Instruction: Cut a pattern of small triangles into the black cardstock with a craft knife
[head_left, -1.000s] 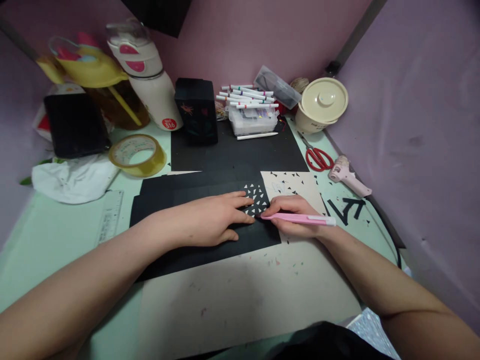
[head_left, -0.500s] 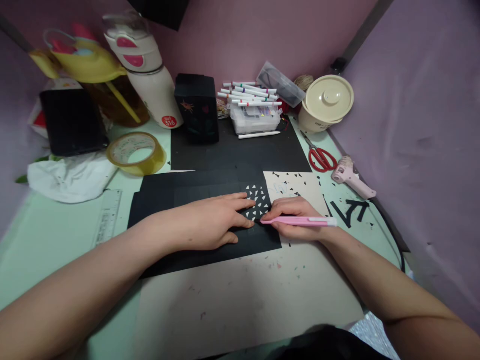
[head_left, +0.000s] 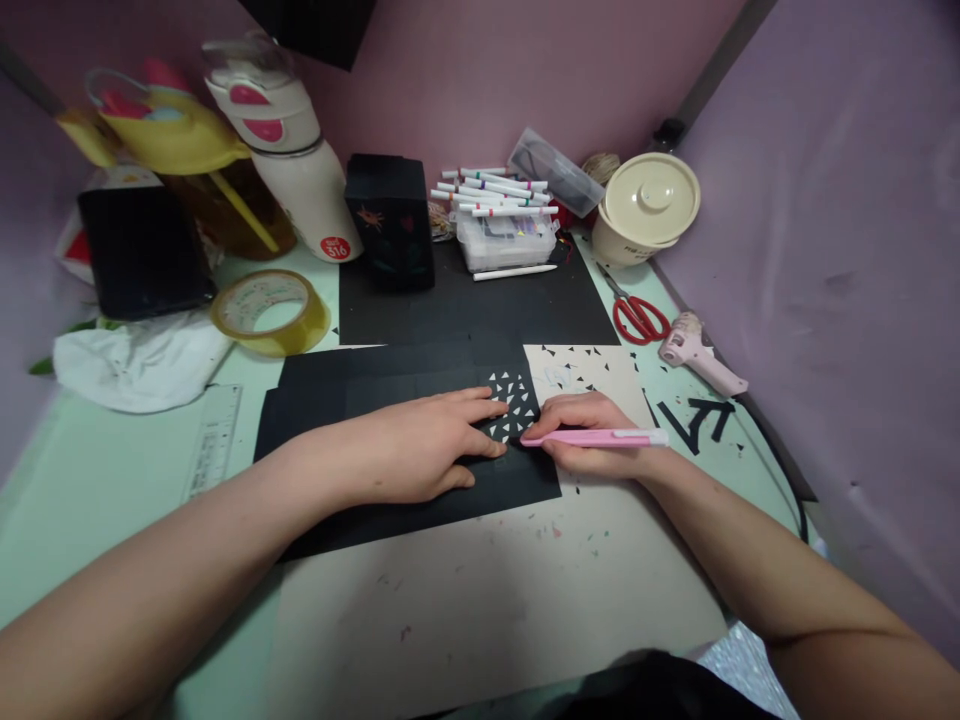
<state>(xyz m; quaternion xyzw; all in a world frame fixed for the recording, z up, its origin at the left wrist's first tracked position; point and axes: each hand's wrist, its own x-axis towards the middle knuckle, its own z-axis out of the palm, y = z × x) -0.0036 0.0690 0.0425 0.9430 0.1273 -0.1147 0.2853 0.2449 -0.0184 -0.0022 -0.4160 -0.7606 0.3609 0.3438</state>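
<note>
My left hand (head_left: 427,445) lies flat with its fingers spread on a sheet of black card (head_left: 420,515), pressing it down. Small pale triangular cut-outs (head_left: 505,395) cluster at the card's right part, just past my fingertips. In a pen-like grip, my right hand (head_left: 589,430) is closed around a slim pink craft knife (head_left: 600,438) with a whitish end. Its tip points left at the card near the lowest cut-outs, close to my left fingertips; the blade itself is too small to make out. Under the card lies a pale board (head_left: 480,620).
Black paper scraps (head_left: 592,360) litter the board's right side. Red-handled scissors (head_left: 641,318), a pink glue gun (head_left: 701,352) and black strips (head_left: 697,422) lie at right. Tape (head_left: 300,325) and a clear ruler (head_left: 215,435) are at left. Behind stand markers (head_left: 495,190), a black box (head_left: 391,225) and a bottle (head_left: 300,185).
The view has shifted slightly. Both hands and the craft knife stay in nearly the same place on the card.
</note>
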